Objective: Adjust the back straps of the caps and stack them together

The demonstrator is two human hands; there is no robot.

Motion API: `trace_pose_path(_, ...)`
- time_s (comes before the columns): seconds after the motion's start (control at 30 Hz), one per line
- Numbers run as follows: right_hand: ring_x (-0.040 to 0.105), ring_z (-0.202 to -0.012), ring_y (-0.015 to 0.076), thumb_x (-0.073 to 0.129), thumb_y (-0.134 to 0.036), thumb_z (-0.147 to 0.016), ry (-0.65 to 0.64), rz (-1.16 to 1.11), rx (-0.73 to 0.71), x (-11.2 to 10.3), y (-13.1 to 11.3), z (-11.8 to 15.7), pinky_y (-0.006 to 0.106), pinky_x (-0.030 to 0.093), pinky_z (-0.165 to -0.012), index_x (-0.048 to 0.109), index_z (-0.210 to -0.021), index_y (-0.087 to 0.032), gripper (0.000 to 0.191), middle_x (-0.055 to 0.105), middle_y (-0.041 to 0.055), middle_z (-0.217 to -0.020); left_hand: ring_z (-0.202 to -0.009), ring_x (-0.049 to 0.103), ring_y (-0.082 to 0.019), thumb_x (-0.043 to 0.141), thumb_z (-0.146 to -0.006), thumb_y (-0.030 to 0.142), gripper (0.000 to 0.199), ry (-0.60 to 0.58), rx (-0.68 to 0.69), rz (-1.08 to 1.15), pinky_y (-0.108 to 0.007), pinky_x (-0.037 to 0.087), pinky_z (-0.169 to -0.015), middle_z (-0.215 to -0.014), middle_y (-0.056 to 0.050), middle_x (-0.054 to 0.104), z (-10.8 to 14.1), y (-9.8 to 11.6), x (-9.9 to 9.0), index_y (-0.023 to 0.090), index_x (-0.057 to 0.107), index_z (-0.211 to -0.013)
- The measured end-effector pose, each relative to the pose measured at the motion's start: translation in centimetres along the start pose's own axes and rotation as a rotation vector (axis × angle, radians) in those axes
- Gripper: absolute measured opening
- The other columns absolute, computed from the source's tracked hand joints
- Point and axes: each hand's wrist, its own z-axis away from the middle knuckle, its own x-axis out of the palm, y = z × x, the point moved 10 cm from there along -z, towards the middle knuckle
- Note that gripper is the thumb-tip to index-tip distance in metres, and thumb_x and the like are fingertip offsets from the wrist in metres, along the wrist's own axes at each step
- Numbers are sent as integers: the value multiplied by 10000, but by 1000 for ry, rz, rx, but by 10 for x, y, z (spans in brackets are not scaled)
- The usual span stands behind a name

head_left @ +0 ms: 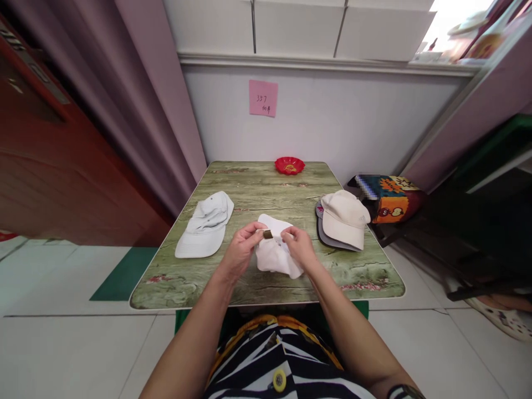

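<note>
Both my hands grip a white cap (276,257) above the near middle of the table. My left hand (245,244) pinches the cap's back strap beside a brass-coloured buckle (267,234). On the cap's other side, the fingers of my right hand (298,244) are closed on its edge, and their tips are partly hidden. A pale grey-white cap (203,224) lies at the left of the table, brim toward me. To the right, a cream cap (346,216) rests on top of a grey cap (328,238).
The green wood-patterned table (249,188) stands against the wall. At its far edge sits a red scalloped dish (290,165). A pink note (263,98) is stuck on the wall. Beyond the right edge is a colourful patterned box-like thing (394,199); a person's shoe (502,318) shows at far right.
</note>
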Motion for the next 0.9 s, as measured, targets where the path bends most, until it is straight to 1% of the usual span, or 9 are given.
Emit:
trace_pose_path(0.2,570,-546,117,658,-548,-723,233,-233,32,-56,10,-15,221,449,-515,581,-841,-214,363,687,-9,-718,-770,575,-114,760,-769,312,196,168,155,-124,-203,423,-716,-842,-7,677,8,21,-39,169,692,-885)
trace_pose_path(0.3,699,-919,200,555,-740,-756,68,-364,-60,-58,-2,-8,324,550,-772,587,-1128,-244,620,736,75,-1048,-743,571,-99,781,-748,299,199,203,169,-97,-190,428,-702,-826,2,676,7,28,-46,173,707,-884)
trace_pose_path(0.37,620,-1178,256,503,-833,-719,-137,-253,-141,-46,-8,5,409,494,-964,545,-1292,-235,828,666,122,-1256,-713,563,-84,797,-731,298,203,206,187,-38,-177,431,-683,-803,13,668,4,36,-41,176,713,-871)
trace_pose_path(0.47,498,-1318,319,791,-698,-539,-333,83,-269,-28,-6,28,461,356,-1114,546,-1357,-197,990,567,139,-1399,-684,566,-74,815,-710,302,216,203,209,74,-170,446,-660,-785,21,663,0,51,-27,182,711,-857)
trace_pose_path(0.6,599,-1186,298,845,-432,-629,-353,178,-381,-11,-12,42,446,396,-1083,741,-1079,-197,519,694,90,-1223,-686,609,-99,805,-725,323,238,252,225,165,-205,487,-680,-783,15,680,-1,65,-23,210,697,-905)
trace_pose_path(0.67,680,-1004,273,794,-424,-702,-336,75,-343,-3,-20,42,426,490,-972,777,-893,-199,295,765,64,-1009,-819,659,-145,762,-773,387,298,290,271,160,-253,514,-775,-908,-27,714,2,71,-32,218,692,-1008)
trace_pose_path(0.73,705,-874,249,777,-442,-723,-273,-72,-266,0,-30,39,395,545,-863,772,-857,-198,279,774,44,-886,-1029,655,-210,689,-815,510,465,263,284,142,-316,504,-902,-1139,-83,700,8,68,-40,229,653,-1184)
trace_pose_path(0.8,711,-856,234,757,-475,-745,-180,-262,-191,-1,-41,37,367,566,-812,758,-937,-200,335,774,39,-891,-1194,592,-271,632,-809,623,651,141,175,132,-375,461,-1005,-1322,-112,625,16,49,-39,243,572,-1334)
trace_pose_path(0.9,709,-941,230,730,-490,-775,-106,-479,-77,6,-50,35,364,573,-843,714,-1060,-212,399,770,46,-980,-1270,541,-341,641,-750,690,781,-52,-179,188,-434,414,-1068,-1334,-138,625,45,-6,-27,210,563,-1361)
